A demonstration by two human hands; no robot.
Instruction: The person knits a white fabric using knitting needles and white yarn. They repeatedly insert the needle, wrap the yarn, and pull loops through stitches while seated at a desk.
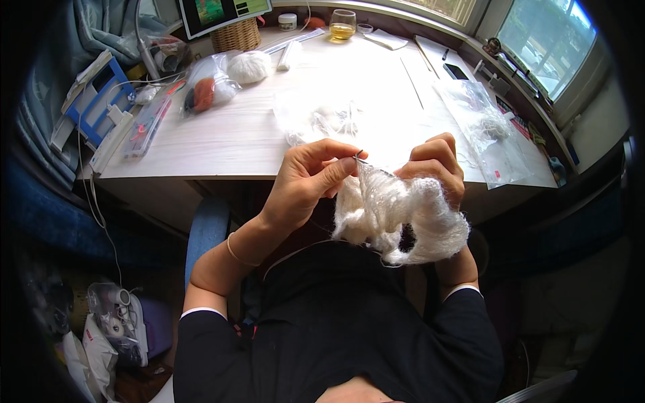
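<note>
Fuzzy white knitted fabric [393, 206] hangs bunched between my two hands, in front of the desk's near edge. My left hand [317, 176] pinches the fabric's upper edge and the tip of a thin knitting needle [360, 154] between thumb and forefinger. At the right, my right hand [433, 166] is curled closed on the top edge of the fabric, where the needle runs towards it; the needle's far end is hidden. Behind my hands, white yarn in a clear plastic bag [327, 118] lies on the pale wooden desk [227, 136].
A glass of yellow liquid [342, 25], a white yarn ball [249, 67] and a bag with orange yarn [204, 93] stand farther back. A clear plastic case [146, 126] lies left. At right are a plastic bag [491, 126], a phone [456, 72] and a thin needle [412, 83].
</note>
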